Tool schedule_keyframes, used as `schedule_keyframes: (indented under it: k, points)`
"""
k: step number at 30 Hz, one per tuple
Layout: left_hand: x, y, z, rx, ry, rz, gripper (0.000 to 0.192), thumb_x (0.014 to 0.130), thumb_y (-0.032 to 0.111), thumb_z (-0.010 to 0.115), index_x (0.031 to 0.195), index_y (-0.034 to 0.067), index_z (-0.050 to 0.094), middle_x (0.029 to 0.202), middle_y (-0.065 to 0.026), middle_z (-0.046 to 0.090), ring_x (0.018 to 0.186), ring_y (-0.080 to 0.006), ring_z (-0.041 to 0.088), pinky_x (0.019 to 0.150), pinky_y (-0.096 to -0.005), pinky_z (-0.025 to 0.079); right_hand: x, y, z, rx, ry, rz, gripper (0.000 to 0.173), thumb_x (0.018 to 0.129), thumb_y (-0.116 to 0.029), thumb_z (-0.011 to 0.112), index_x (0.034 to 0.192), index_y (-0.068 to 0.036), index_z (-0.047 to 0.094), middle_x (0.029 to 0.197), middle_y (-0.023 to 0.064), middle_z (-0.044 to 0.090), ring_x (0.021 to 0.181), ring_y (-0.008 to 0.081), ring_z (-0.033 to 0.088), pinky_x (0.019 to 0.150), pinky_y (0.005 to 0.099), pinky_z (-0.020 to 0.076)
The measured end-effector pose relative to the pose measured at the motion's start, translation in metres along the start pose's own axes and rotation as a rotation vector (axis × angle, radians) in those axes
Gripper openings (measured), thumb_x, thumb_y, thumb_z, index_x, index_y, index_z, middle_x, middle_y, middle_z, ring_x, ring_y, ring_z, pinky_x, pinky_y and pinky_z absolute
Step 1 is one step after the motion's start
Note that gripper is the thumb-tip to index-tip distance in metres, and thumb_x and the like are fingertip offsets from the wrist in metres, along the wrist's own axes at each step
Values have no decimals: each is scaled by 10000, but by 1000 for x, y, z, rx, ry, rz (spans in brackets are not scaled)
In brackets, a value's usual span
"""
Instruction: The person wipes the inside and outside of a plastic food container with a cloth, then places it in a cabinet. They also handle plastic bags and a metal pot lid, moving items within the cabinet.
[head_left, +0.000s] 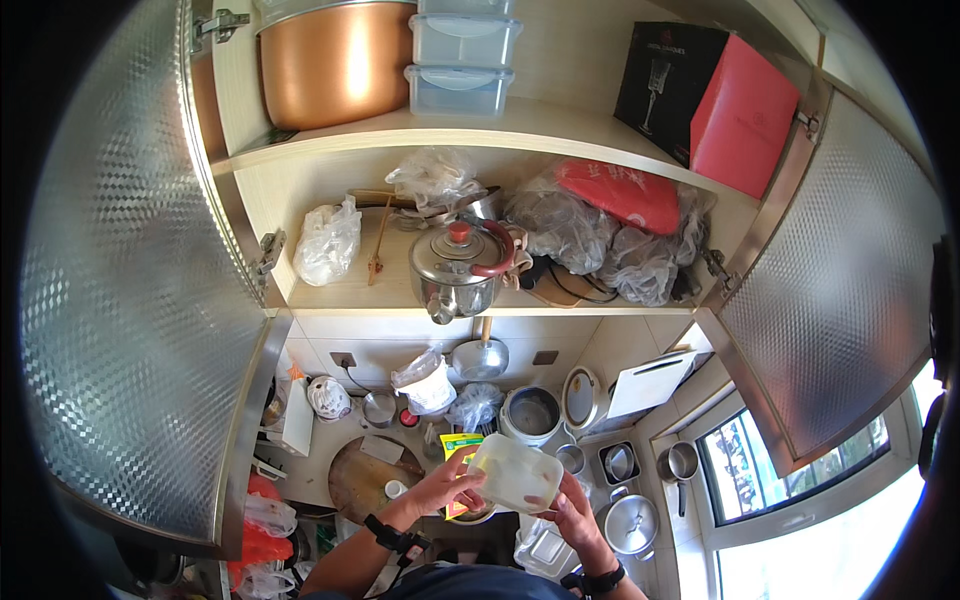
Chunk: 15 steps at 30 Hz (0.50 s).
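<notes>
A translucent plastic food container (517, 472) is held between both hands over the counter. My left hand (448, 484) has its fingers at the container's left side. My right hand (571, 511) grips its lower right corner, with fingertips showing through the plastic. Behind the container lies a yellow and green packet (457, 444), partly hidden. A round wooden cutting board (352, 480) lies to the left, with a small white cup (395, 490) at its right edge. The open rice cooker (532, 412) stands just beyond the container.
Overhead, both cabinet doors (135, 300) (840, 285) stand open. A steel kettle (457, 270) sits at the lower shelf's front edge, among plastic bags (570, 225). Above are a copper-coloured pot (337, 67), stacked lidded boxes (461, 90) and a glassware box (705, 105). A lidded steel pot (630, 525) stands right.
</notes>
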<state>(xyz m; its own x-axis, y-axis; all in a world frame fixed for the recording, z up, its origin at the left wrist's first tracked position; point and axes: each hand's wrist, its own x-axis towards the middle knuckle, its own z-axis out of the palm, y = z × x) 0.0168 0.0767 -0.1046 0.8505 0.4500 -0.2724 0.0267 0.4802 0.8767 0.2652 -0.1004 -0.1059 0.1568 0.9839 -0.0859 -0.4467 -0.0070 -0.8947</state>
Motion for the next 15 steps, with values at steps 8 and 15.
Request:
schedule_keyframes:
  k: [8, 15]
  points:
    - [1, -2, -2, 23, -59, -2, 710, 1034, 164, 631, 1612, 155, 218, 1401, -169, 531, 1072, -264, 705, 924, -392, 607, -3, 6, -6, 31, 52, 85, 685, 952, -210, 729, 1509, -4, 388, 1430, 156, 560, 1201, 328, 676, 910, 416, 610]
    - [11, -9, 0, 29, -71, 49, 681, 1055, 183, 612, 1611, 140, 221, 1495, -189, 460, 1130, -261, 683, 949, -382, 605, -10, 10, -10, 58, 102, 70, 626, 941, -139, 680, 1497, -25, 417, 1347, 144, 586, 1163, 357, 687, 917, 491, 615]
